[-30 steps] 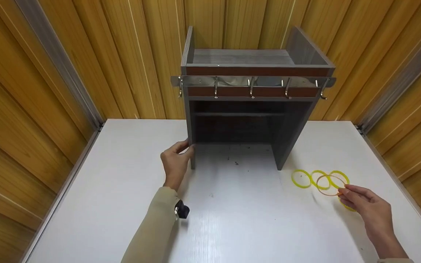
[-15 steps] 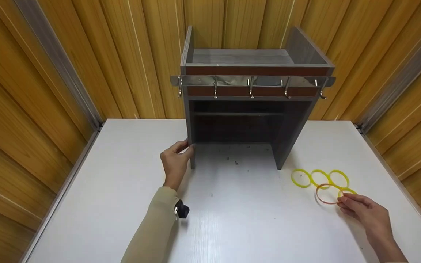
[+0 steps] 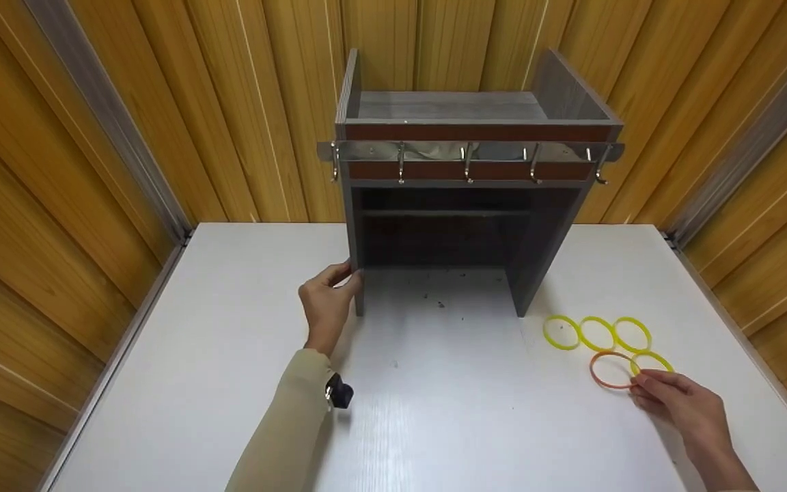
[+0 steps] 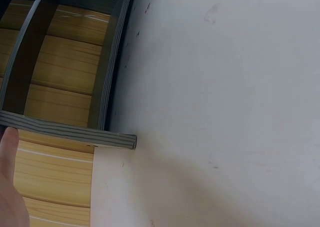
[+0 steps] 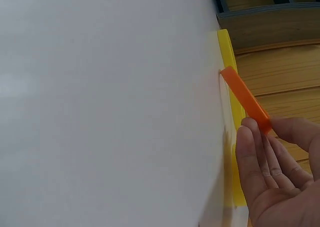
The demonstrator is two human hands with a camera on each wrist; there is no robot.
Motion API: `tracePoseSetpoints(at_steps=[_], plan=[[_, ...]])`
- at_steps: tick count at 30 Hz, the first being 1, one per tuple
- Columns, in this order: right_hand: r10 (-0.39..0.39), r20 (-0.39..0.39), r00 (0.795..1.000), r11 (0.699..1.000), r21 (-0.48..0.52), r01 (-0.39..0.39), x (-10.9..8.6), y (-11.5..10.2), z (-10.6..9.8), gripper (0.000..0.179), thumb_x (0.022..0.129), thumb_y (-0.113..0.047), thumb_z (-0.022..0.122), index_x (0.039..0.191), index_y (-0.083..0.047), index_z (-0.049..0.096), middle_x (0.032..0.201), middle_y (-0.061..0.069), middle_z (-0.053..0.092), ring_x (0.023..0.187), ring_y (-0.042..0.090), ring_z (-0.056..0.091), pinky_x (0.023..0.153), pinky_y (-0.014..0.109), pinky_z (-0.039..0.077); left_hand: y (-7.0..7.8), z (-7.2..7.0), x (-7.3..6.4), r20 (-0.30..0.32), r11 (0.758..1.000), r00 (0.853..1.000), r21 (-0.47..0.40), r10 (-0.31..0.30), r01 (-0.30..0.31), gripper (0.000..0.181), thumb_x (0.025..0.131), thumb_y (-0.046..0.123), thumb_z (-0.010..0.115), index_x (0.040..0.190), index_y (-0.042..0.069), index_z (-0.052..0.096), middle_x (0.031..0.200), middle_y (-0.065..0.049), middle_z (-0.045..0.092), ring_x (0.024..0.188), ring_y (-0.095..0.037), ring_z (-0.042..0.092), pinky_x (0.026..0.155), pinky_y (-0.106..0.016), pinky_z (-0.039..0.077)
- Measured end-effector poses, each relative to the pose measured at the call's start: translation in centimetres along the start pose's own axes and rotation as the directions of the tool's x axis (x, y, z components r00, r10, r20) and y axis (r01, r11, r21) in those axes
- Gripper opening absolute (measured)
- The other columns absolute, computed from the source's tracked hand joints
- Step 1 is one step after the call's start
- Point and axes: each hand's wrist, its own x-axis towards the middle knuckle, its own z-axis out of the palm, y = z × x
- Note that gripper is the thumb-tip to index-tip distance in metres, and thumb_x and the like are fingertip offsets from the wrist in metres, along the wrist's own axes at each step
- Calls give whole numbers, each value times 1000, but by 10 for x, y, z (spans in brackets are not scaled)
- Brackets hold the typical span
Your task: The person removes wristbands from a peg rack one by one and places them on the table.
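Observation:
A grey wooden shelf unit (image 3: 537,266) stands on the white table, with a metal hook rail (image 3: 427,151) across its front. My left hand (image 3: 327,307) holds the lower front edge of its left side panel, thumb at the front. Only part of that hand shows in the left wrist view. On the right, my right hand (image 3: 691,406) pinches an orange ring (image 5: 246,98) between thumb and fingers. The ring is tilted, its far edge low near the tabletop; whether it touches cannot be told. Several yellow rings (image 3: 545,336) lie just behind it, one partly covered by the right hand.
Wood-patterned panels (image 3: 270,109) enclose the white table (image 3: 434,424) at the back and both sides. Several metal hooks (image 3: 468,171) jut forward from the rail. Small dark specks mark the tabletop under the shelf.
My right hand has moved the orange ring down toward the table and nearer to me, off the yellow rings it overlapped in view. My left hand stays at the panel.

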Motion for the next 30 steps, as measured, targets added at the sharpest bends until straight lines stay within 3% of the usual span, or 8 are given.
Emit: tracePoseSetpoints(at_steps=[11, 20, 26, 28, 30], plan=[[-10, -23, 1000, 1000, -19, 10, 1, 6, 3, 9, 96, -6, 80, 105, -10, 79, 94, 1, 80, 89, 13, 78, 87, 29, 62, 1, -2, -1, 20, 1000, 1000, 11, -22, 22, 19, 88, 0, 84, 108, 3, 83, 104, -9, 81, 101, -26, 78, 81, -29, 63], [-61, -131, 989, 975, -218, 31, 1, 3, 8, 18, 95, -10, 82, 110, -2, 78, 88, -6, 78, 83, 7, 76, 81, 25, 62, 1, -1, -2, 13, 1000, 1000, 10, -23, 23, 19, 88, 0, 84, 107, 3, 83, 103, -9, 81, 101, -26, 78, 81, -29, 64], [-185, -127, 974, 901, -418, 116, -4, -6, 14, 31, 102, -22, 75, 119, 4, 73, 95, -7, 78, 84, 2, 73, 79, 23, 62, 1, -3, -1, 48, 998, 999, 60, 19, -22, 21, 89, 0, 84, 109, 2, 82, 104, -9, 80, 100, -25, 78, 81, -28, 63], [-250, -107, 962, 856, -490, 168, -5, -11, 18, 38, 103, -28, 74, 123, 5, 72, 97, -7, 78, 85, -2, 71, 78, 22, 62, 2, -5, 1, 71, 992, 995, 103, 66, -73, 20, 89, -1, 84, 109, 0, 81, 104, -12, 80, 98, -27, 78, 81, -29, 64], [-339, -84, 937, 791, -564, 236, -8, -16, 22, 42, 103, -33, 73, 124, 4, 72, 99, -5, 79, 85, -7, 67, 75, 18, 60, 3, -8, 2, 106, 976, 986, 166, 125, -142, 19, 89, 0, 83, 109, -1, 81, 104, -14, 80, 96, -28, 79, 81, -31, 64]])
